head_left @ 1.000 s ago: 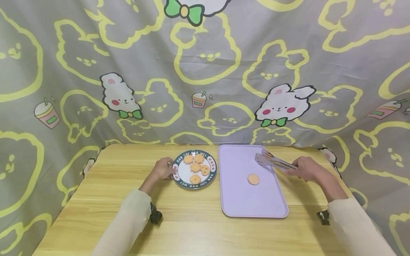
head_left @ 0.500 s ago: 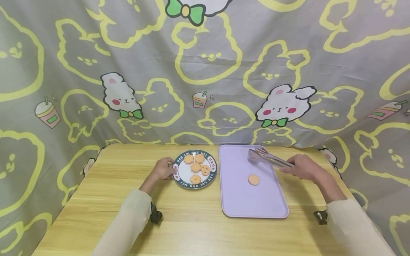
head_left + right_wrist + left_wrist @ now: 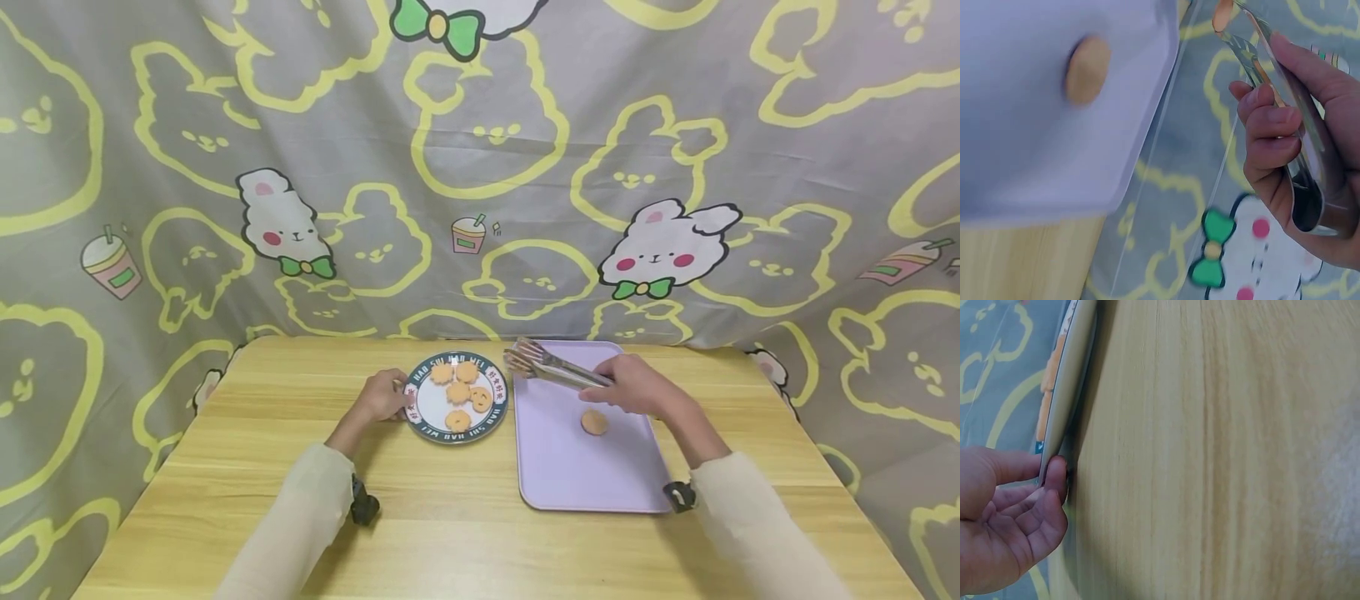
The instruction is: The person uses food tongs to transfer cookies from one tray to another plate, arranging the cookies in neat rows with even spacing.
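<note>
At the left, my left hand pinches the rim of a round plate with a dark green lettered border. The left wrist view shows the thumb over the rim and a finger under it. Several cookies lie on the plate, one with a smiley face. My right hand grips metal tongs by the handles, over the far part of a purple tray. Their tips stand a little apart, close to the plate's right edge. One round cookie lies on the tray, below the right hand.
Plate and tray stand side by side on a wooden table, with a narrow strip between them. A grey curtain with yellow bear outlines and white rabbits hangs right behind the table's far edge.
My right hand has carried the tongs leftward, from the tray's right side across to near the plate. The left hand, plate and cookies have stayed in place.
</note>
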### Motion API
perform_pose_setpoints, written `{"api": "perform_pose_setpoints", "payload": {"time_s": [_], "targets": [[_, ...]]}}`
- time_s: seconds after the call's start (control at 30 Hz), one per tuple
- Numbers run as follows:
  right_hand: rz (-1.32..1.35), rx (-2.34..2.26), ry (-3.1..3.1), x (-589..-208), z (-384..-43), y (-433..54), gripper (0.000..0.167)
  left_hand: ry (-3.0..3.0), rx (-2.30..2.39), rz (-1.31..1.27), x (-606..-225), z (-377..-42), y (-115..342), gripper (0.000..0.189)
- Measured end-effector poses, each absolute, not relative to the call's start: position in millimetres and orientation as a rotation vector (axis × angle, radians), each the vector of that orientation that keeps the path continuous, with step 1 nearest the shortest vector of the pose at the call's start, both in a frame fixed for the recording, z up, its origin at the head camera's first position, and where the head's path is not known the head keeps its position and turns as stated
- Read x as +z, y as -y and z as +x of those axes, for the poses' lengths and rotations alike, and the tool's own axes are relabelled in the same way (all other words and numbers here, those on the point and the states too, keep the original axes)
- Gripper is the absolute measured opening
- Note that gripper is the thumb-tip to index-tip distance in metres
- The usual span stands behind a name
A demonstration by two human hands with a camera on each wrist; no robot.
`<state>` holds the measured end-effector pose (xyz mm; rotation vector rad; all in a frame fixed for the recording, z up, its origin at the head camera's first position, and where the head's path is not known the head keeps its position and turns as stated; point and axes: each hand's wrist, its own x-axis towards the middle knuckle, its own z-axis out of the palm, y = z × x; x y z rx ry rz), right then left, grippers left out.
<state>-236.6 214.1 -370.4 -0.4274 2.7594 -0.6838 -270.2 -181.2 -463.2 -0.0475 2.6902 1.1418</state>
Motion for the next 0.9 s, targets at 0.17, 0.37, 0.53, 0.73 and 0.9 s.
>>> {"api": "perform_pose_setpoints", "payload": {"time_s": [0.17,0.37,0.53,0.73,0.9], "targets": [[-0.542,-0.635,-2.787,-374.3,-242.8,-176.4,0.027,-2.693,1.132,-0.025,-462.8,-270.3,181.6,0.04],[-0.622,-0.608,-2.772,-384.3,-248.3,-135.4,0.026,-2.684,1.134,-0.013,-462.9,-270.8,182.8,0.04],[-0.698,-0.572,-2.783,-393.7,-250.0,-113.9,0.024,-2.673,1.135,0.011,-461.7,-271.2,184.7,0.04],[-0.678,-0.581,-2.764,-402.4,-250.4,-99.1,0.025,-2.641,1.166,0.025,-462.6,-271.4,187.0,0.039],[-0.722,-0.577,-2.753,-405.6,-251.8,-92.1,0.029,-2.624,1.169,0.018,-463.4,-271.3,188.4,0.039]]}}
